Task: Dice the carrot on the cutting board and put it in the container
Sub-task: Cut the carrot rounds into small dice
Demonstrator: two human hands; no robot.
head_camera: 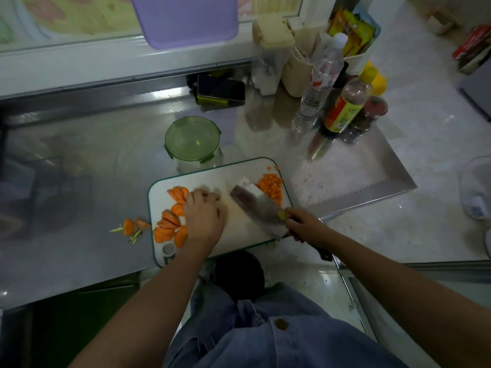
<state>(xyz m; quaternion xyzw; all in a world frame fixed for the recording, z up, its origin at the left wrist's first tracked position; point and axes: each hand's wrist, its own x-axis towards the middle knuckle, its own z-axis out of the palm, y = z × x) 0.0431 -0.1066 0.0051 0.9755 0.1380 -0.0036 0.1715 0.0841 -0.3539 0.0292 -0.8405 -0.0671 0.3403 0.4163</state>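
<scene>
So the white cutting board sits at the near edge of the steel tabletop, and the carrot is in two lots on it: a bunch of slices fanned along the left side, and a little heap of diced bits up at the far right corner. The left hand is knuckles-up on the board, right against the slices and covering a few, with its fingers bent under. I honestly can't tell if it's pinching a piece or just pressing down. The right hand is wrapped round the handle of a cleaver, whose blade angles across the middle of the board, its far end near the diced heap; it's a bit blurry. The container, a round clear one, stands on the tabletop just past the board's far edge with its green lid on. The carrot top and some green stalk scraps lie on the tabletop just left of the board. Further back there's a phone, and a cluster of bottles on the far right.
</scene>
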